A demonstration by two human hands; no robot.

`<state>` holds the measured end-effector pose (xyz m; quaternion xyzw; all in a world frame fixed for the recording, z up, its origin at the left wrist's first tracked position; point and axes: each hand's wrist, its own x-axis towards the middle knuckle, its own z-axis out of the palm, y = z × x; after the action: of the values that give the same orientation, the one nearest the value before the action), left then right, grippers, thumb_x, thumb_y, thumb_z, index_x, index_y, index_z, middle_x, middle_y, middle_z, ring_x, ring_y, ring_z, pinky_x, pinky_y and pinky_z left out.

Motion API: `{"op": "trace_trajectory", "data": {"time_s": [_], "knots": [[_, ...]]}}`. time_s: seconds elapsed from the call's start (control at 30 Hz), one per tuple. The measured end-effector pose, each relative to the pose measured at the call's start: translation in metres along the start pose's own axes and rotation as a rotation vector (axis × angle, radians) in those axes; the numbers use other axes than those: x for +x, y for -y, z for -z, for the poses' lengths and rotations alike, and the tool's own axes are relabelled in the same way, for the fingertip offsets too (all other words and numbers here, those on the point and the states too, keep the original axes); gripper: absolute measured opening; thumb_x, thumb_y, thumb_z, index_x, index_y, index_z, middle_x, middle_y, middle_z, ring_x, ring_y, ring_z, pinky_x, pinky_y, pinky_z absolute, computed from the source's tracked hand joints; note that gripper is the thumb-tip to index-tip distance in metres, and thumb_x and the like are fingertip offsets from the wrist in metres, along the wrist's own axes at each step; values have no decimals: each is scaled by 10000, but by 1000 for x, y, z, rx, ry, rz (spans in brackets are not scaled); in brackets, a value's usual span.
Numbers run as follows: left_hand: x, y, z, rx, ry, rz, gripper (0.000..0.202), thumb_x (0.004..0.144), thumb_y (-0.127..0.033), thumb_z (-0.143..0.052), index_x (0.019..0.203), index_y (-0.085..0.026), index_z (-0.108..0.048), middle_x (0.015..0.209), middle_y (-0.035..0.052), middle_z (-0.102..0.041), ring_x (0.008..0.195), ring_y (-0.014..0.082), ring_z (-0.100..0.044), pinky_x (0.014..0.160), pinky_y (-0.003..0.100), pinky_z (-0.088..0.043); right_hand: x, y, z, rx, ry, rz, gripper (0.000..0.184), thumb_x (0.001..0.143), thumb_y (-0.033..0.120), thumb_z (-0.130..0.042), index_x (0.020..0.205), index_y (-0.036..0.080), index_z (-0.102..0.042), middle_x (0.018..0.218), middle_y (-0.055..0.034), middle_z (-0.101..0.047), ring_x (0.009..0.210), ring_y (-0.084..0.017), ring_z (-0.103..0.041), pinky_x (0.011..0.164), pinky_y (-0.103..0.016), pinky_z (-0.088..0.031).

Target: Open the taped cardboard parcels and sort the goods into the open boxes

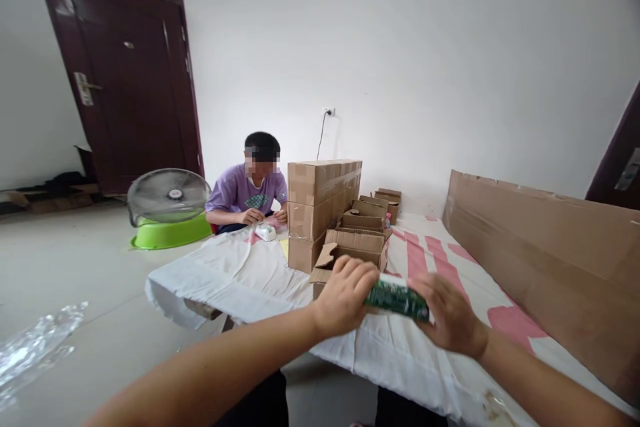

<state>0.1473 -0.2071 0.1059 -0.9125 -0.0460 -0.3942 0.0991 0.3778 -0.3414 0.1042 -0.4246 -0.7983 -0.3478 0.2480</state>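
- A white cloth with pink stripes (240, 273) is covering the low table, and the stack of sealed cartons (323, 203) is standing on it.
- Pale walls are enclosing the room, with a dark door (135, 93) standing far left of the stack.
- Open cartons (355, 243) are sitting just right of the stack; their contents are not showing.
- A fan (169, 195) is standing in a green basin (170, 233), well left of the stack.
- A seated person (247, 190) is working just left of the stack.
- The left hand (345, 297) and right hand (450, 313) are gripping a green packet (397, 297), one at each end, in front of the stack.
- The packet's print is showing too small to read.
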Motion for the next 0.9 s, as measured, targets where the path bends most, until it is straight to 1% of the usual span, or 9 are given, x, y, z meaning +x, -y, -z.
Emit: {"op": "trace_trajectory", "data": {"time_s": [0.07,0.17,0.27,0.37,0.5,0.63,0.8,0.83,0.9], "knots": [[-30,-15,-16,-90,72,-71,362,846,-257,-494,1189,-141,-514,1148,147,-635,1008,291,-551,934,465,-362,-28,22,-3,84,86,28,543,832,254,-560,1334,106,-416,1135,-167,-617,1024,-298,-590,891,-451,-486],[-64,-24,-47,-196,332,-54,405,837,-382,-542,1161,-141,-517,1118,151,-632,966,287,-565,893,436,-418,-57,45,-22,224,304,-23,573,773,286,-632,1289,97,-471,1139,-172,-640,993,-305,-617,882,-452,-494],[-80,-18,-73,-245,562,125,490,765,-458,-650,1140,-167,-531,1123,127,-638,977,292,-590,901,424,-455,-68,53,-51,357,491,-220,579,714,291,-690,1234,86,-537,1135,-179,-652,995,-320,-623,882,-467,-494],[-85,-3,-87,-294,662,365,557,697,-395,-723,1181,-184,-547,1172,113,-644,1044,304,-608,939,412,-469,-64,50,-85,498,553,-494,599,661,274,-729,1225,135,-582,1167,-145,-654,1056,-317,-609,945,-463,-464],[-96,22,-93,-367,594,639,627,644,-303,-739,1236,-201,-562,1221,99,-633,1145,297,-586,993,375,-455,-54,42,-132,654,393,-839,558,581,249,-758,1122,209,-628,1117,-77,-675,1051,-284,-614,962,-408,-449],[-113,41,-91,-380,480,795,629,624,-225,-720,1234,-178,-574,1226,100,-623,1169,270,-567,1007,343,-448,-48,41,-171,649,260,-987,415,646,464,-729,940,199,-604,943,-64,-656,868,-250,-625,799,-373,-497],[-134,61,-87,-353,212,913,641,609,-49,-592,1226,-220,-558,1291,79,-569,1247,266,-505,1084,400,-386,-46,46,-194,636,41,-1154,519,520,611,-793,775,222,-563,785,-24,-598,777,-244,-580,757,-377,-478],[-137,65,-88,-363,168,940,654,620,-40,-574,1247,-222,-534,1310,83,-547,1262,262,-499,1097,407,-378,-46,45,-197,647,2,-1188,517,542,658,-766,733,230,-548,750,-13,-585,756,-237,-575,748,-372,-478],[-144,71,-90,-392,101,1010,682,636,-55,-578,1294,-207,-477,1364,107,-487,1295,268,-482,1111,414,-376,-43,41,-204,679,-76,-1272,521,691,755,-594,668,243,-501,681,3,-555,703,-218,-574,714,-356,-487]]}}
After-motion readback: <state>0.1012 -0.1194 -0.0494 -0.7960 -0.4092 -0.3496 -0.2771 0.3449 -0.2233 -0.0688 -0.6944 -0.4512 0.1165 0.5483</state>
